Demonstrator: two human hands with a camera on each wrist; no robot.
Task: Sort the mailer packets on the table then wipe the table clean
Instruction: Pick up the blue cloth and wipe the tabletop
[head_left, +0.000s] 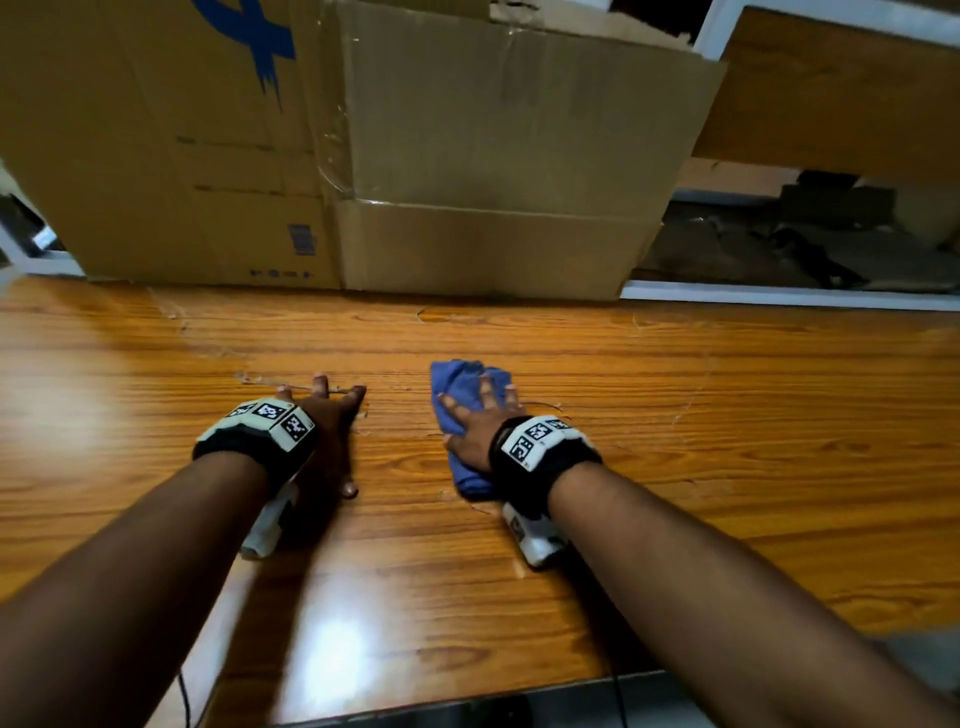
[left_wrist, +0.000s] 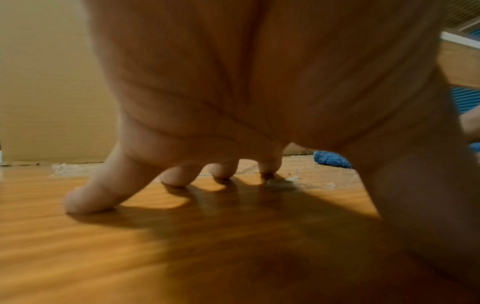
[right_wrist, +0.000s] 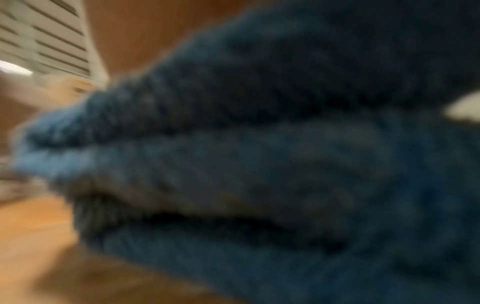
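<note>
A crumpled blue cloth (head_left: 464, 395) lies on the glossy wooden table (head_left: 727, 441). My right hand (head_left: 480, 415) presses flat on it with fingers spread; in the right wrist view the blue cloth (right_wrist: 259, 164) fills the frame, blurred. My left hand (head_left: 332, 415) rests on the bare wood to the left of the cloth, fingers spread and fingertips (left_wrist: 88, 201) touching the table (left_wrist: 130, 257). A bit of the cloth (left_wrist: 331, 159) shows past the left palm. No mailer packets are in view.
A large cardboard box (head_left: 363, 156) stands along the table's far edge, a blue mark on its left face. Scuffs and torn tape residue (head_left: 249, 378) mark the wood near the left fingers. Dark clutter (head_left: 805, 244) lies beyond the table at right. The near edge (head_left: 467, 701) runs below my arms.
</note>
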